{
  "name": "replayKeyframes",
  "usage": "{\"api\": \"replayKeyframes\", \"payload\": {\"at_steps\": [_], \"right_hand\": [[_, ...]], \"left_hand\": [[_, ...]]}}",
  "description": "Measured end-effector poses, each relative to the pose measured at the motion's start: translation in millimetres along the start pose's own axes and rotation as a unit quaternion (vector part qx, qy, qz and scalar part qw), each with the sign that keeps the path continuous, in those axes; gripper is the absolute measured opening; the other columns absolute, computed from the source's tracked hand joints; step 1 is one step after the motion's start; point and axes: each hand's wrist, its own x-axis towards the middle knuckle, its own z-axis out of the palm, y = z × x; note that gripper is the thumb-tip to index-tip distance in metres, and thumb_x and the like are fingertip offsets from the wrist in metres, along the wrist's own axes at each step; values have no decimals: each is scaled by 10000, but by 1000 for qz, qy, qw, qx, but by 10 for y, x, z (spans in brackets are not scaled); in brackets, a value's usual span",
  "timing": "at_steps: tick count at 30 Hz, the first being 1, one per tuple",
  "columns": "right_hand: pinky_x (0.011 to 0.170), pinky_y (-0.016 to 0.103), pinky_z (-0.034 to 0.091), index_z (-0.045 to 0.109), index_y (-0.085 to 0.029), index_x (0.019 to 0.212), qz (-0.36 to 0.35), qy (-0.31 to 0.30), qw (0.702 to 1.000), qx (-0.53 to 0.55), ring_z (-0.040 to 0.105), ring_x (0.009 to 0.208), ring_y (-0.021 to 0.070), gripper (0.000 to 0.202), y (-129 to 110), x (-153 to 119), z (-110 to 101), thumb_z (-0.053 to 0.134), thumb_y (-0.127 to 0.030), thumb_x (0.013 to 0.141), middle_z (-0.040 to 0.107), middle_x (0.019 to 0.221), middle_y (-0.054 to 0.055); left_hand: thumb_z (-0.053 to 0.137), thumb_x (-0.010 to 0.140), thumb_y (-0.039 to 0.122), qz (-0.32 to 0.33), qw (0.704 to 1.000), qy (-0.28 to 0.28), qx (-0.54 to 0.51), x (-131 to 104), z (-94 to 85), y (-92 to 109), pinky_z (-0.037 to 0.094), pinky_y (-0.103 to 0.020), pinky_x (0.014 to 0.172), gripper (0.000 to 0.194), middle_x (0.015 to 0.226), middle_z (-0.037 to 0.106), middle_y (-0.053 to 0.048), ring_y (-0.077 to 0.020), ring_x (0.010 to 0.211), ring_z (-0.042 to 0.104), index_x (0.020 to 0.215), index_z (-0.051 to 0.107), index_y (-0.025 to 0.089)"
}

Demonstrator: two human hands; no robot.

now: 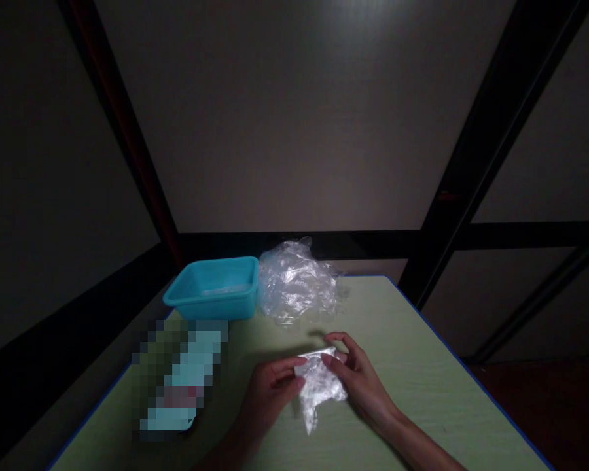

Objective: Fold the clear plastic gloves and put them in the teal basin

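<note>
A small, crinkled clear plastic bag [319, 383], shiny and partly folded, is held up between my two hands over the table. My left hand [269, 392] pinches its left edge between thumb and fingers. On the other side, my right hand [358, 376] grips the upper right part, thumb on the front and fingers behind. A loose corner of the plastic hangs down below. Past my hands lies a loose heap of clear plastic bags [297, 281].
A blue plastic basin [216, 307] stands at the table's far left, touching the heap. Nearer on the left is a pale, pixelated long object [191, 373], its kind not visible. The light green table [422, 379] has a blue edge, with a wall behind it.
</note>
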Motion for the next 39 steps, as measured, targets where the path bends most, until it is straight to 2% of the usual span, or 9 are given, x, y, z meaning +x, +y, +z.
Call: {"api": "replayKeyframes", "payload": {"at_steps": [6,12,16,22,24,28,31,35,39], "right_hand": [[532,220,381,481,-243,1121,-32,-51,998,-14,530,559,117,625,-66,-17,18,796,-258,581,585,626,-63],[649,296,464,742,-193,852,-62,-46,993,-88,611,749,197,291,-45,22,-59,782,-319,592,704,854,58],[650,291,466,756,-222,889,-60,-72,992,-81,623,723,188,307,-23,33,-94,780,-347,610,726,857,51],[692,310,480,708,-240,1035,-48,-88,993,-63,632,741,187,419,-22,21,-108,773,-353,637,727,930,52],[690,315,482,700,-235,1054,-46,-105,991,-64,633,730,187,425,-36,23,-119,764,-344,648,728,921,53],[646,291,470,722,-234,1005,-41,-124,987,-89,630,716,187,375,-82,21,-137,744,-240,631,733,895,39],[604,260,455,737,-253,957,-15,-148,984,-101,629,698,174,358,-101,11,-142,698,-155,614,737,882,16],[631,270,463,746,-244,922,12,-189,978,-88,640,719,182,370,-88,6,-140,677,-115,582,739,858,5],[738,312,472,732,-239,961,9,-147,988,-33,646,845,208,371,-53,18,-121,738,-166,597,729,955,38]], "left_hand": [[773,505,273,12,1000,13,11,4,-7,27,484,-313,675,410,723,738,-74,-263,733,670,887,728,130],[727,535,200,6,1000,10,23,-33,9,86,480,-288,634,456,680,732,-61,-255,692,674,983,719,114],[711,559,175,12,999,1,30,-48,17,104,473,-276,613,467,671,728,-66,-250,666,670,1021,707,99],[715,565,187,28,999,13,34,30,-28,-123,457,-262,540,559,634,719,-43,-239,597,656,1118,662,120],[730,577,235,38,999,-13,24,57,-68,-195,469,-270,559,597,683,729,-53,-245,630,663,1156,639,125],[759,573,393,71,996,-51,-3,55,-123,-209,502,-307,681,463,902,726,-103,-279,825,661,960,728,140],[791,533,403,71,994,-76,20,-4,-107,-165,492,-278,637,352,897,717,-105,-252,785,659,773,753,149],[804,543,308,48,991,-122,33,-87,-68,-155,442,-220,560,287,772,712,-64,-169,639,637,778,745,156],[816,504,245,11,993,-119,26,-40,-69,-205,459,-232,586,385,762,723,-63,-191,668,652,862,725,135]]}}
